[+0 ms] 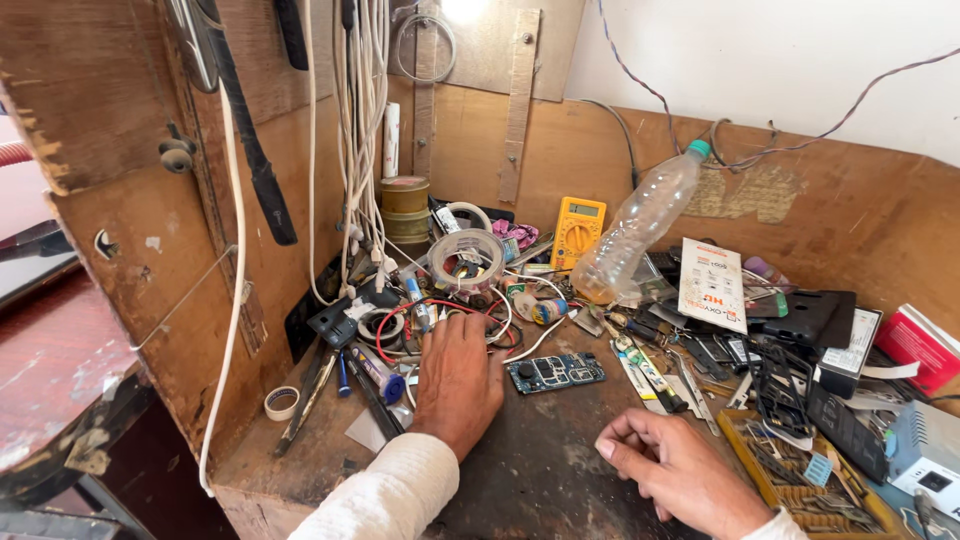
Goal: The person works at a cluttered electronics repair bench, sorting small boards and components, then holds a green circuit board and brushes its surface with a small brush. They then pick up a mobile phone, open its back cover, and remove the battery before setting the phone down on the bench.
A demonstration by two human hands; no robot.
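Observation:
My left hand (458, 380) lies palm down on the dark wooden bench, its fingers reaching into a tangle of red and white wires (440, 315) and small parts. Whether it grips anything is hidden under the fingers. A blue circuit board (556, 372) lies just to the right of that hand. My right hand (675, 465) rests near the front edge with its fingers loosely curled and nothing visible in it. A roll of clear tape (466, 260) stands behind the wires.
A yellow multimeter (577, 230) and a tilted clear plastic bottle (640, 225) stand at the back. Screwdrivers (650, 372), black plastic parts and a yellow tray (810, 480) crowd the right side. Cables hang down the wooden left wall (150, 260).

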